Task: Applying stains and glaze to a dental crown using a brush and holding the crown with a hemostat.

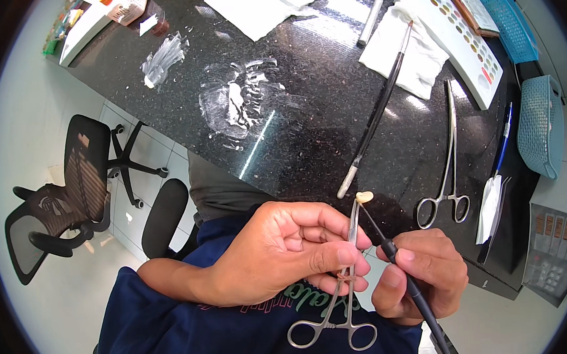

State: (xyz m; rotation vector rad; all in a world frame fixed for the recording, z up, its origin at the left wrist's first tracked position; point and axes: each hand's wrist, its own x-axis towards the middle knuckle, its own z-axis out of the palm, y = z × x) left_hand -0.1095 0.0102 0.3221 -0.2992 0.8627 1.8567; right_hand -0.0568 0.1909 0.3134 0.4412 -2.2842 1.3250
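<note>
Steel forceps [352,238] stand nearest my camera, loops toward the wearer's shirt [241,332], tips toward the tabletop's near edge. Watching remotely, I see the left hand [294,244] closed on their shanks, thumb against fingers; a brown band [345,277] wraps the shanks lower down, probably to help the jaws hold tight. Small and cream-coloured, the piece [364,197] sits at those tips, just beyond the left hand's fingertips and up and to the left of the right hand [426,275]. I judge that gripping it this way leaves most of its surface clear of fingers. My view shows the right hand pinched pen-fashion around a black tool [421,305], a hold that looks chosen for fine control. Its thin point reaches the piece; whether they touch, I cannot tell.

On the tabletop [321,155], a brush [383,103] lies with its pale end by the near edge and its bristles on a tissue [413,68], likely to rest them off the stone. Second forceps [452,160] lie toward the right edge.
</note>
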